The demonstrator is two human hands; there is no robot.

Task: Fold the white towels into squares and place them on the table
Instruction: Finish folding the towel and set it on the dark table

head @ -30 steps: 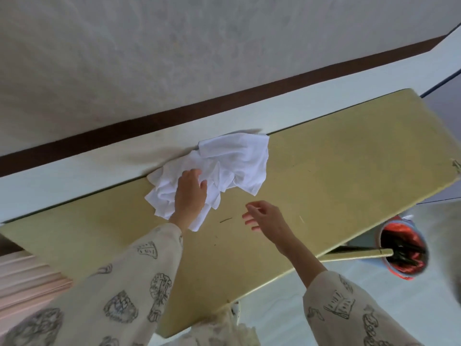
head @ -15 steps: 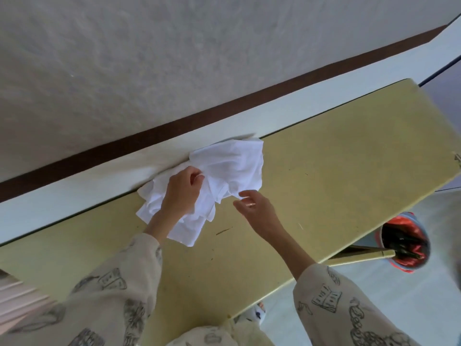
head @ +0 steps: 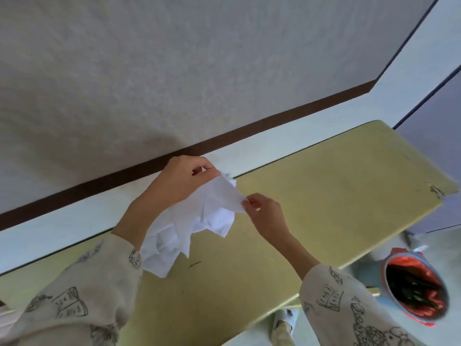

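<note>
Pale textured wall (head: 199, 71) fills the upper part of the view, edged below by a dark brown strip (head: 249, 132) and a white ledge (head: 62, 228) that runs along the far side of a yellow-green table (head: 336, 196). At the far left, a cream sleeve (head: 74, 290) printed with dark line drawings reaches up over the tabletop. From it the left hand (head: 179, 183) is raised above the table's far edge, its fingers curled and its thumb and forefinger pinching the top of a crumpled white towel (head: 199, 221). The towel hangs from that grip in loose folds, its lower corners trailing down towards the tabletop near the left sleeve; whether they touch the surface cannot be told. Just right of the towel, the right hand (head: 264, 211) pinches the cloth's right edge between fingertips and thumb, the other fingers bent loosely. Its forearm leads down to a second printed sleeve (head: 349, 308) at the lower right. A small dark mark (head: 195, 263) lies on the tabletop below the towel. Below the table's near edge a foot in a light shoe (head: 284, 320) shows on the pale floor. At the far right stands a round bin (head: 416, 288) lined in red, with dark contents inside that are too blurred to name.
</note>
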